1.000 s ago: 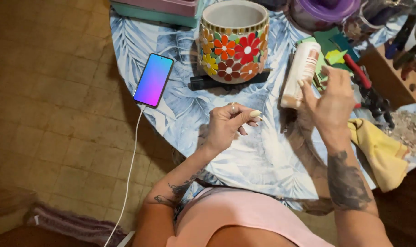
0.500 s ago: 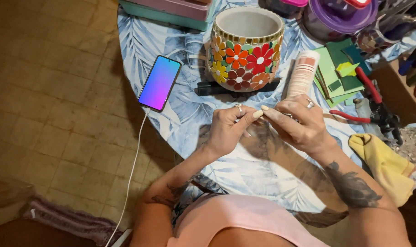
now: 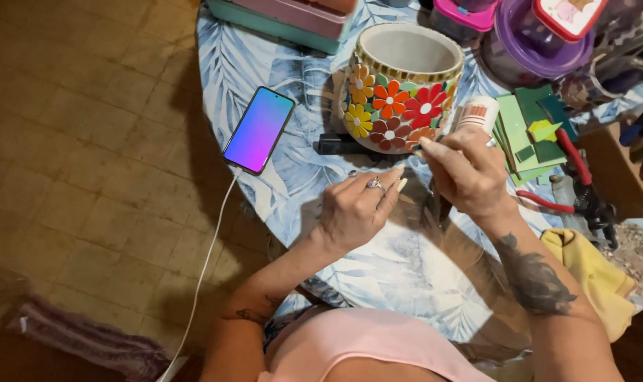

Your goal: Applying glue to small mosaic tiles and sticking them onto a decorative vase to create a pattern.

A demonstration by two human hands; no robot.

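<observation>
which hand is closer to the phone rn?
Left. The left hand rests on the tablecloth just right of and below the phone, apart from it. The right hand is farther right, in front of the flower mosaic pot.

phone (image 3: 258,129) left of pot (image 3: 402,88), both hands (image 3: 355,209) just in front.

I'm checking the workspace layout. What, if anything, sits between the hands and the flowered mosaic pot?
Nothing visible does. The right hand and left hand hover just in front of the mosaic pot; only bare tablecloth lies between.
</observation>
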